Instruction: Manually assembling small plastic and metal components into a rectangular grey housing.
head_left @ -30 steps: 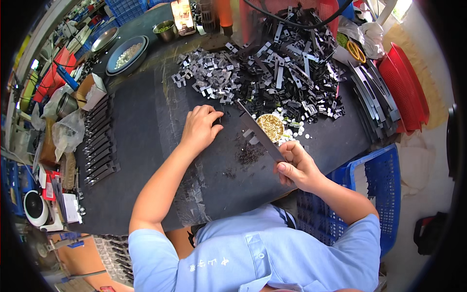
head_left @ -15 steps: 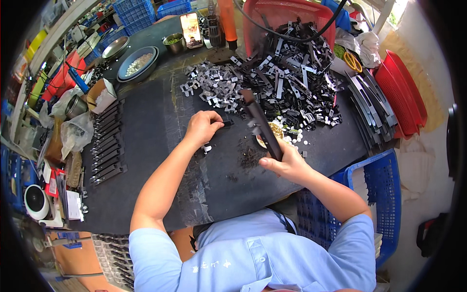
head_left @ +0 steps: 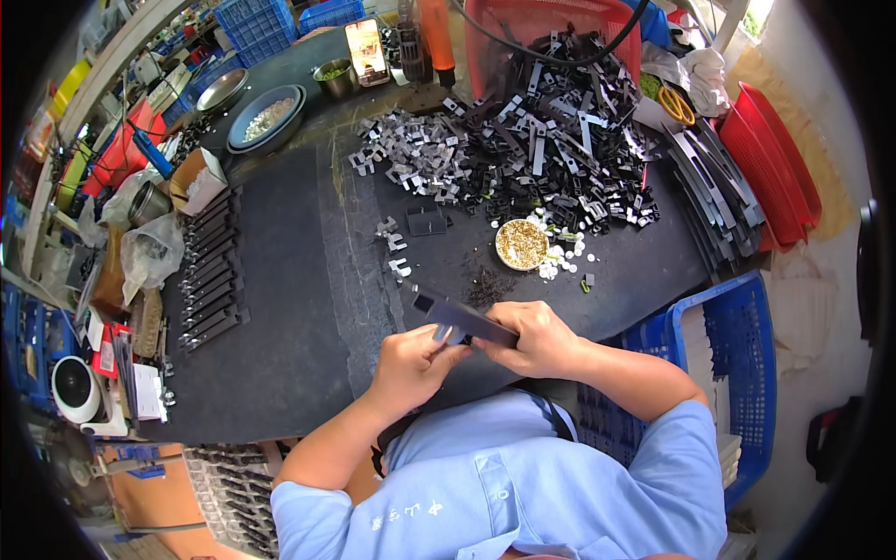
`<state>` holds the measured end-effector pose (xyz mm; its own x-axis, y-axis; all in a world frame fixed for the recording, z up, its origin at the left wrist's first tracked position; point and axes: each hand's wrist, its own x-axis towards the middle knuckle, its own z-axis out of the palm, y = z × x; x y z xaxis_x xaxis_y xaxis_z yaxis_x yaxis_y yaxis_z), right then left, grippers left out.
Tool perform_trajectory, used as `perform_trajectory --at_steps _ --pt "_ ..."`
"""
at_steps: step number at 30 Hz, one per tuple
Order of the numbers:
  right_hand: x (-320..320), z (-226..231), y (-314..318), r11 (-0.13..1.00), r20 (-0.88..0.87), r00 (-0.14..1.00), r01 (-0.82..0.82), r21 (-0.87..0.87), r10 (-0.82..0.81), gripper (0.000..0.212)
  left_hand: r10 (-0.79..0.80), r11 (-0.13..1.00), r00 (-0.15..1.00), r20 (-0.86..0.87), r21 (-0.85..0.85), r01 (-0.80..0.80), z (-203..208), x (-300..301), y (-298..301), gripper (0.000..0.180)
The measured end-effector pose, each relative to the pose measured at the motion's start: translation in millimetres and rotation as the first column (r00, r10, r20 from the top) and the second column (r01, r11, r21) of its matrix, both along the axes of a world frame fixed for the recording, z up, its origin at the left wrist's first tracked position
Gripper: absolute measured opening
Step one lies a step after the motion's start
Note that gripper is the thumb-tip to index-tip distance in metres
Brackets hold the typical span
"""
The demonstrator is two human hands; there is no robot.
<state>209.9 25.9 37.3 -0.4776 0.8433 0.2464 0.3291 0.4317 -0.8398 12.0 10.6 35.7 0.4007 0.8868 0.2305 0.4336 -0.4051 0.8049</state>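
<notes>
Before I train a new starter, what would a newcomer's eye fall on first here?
Probably the big heap of dark parts on the far side of the table, by a red basket. Nearer, a round dish of golden bits stands out, white pieces to its right. At the near edge, the right hand holds a long dark bar, the left hand close against it.

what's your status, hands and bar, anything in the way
Right hand gripping bar. Left hand at bar, exact grip unclear. Bar slanted, near end of it in right hand. Dish beyond, not blocking.
</notes>
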Motion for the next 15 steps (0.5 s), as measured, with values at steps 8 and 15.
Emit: perform_trajectory --at_steps 8,15 --pt "6.7 5.6 -10.6 0.997 0.028 0.997 -0.073 -0.029 0.074 0.01 -0.078 0.934 0.945 0.318 -0.307 0.18 -19.9 7.6 -13.5 0.019" --pt "11.3 9.8 -9.3 0.907 -0.078 0.988 0.091 -0.411 -0.134 0.013 0.09 0.863 0.893 0.442 -0.483 0.152 -18.4 16.7 -15.1 0.046"
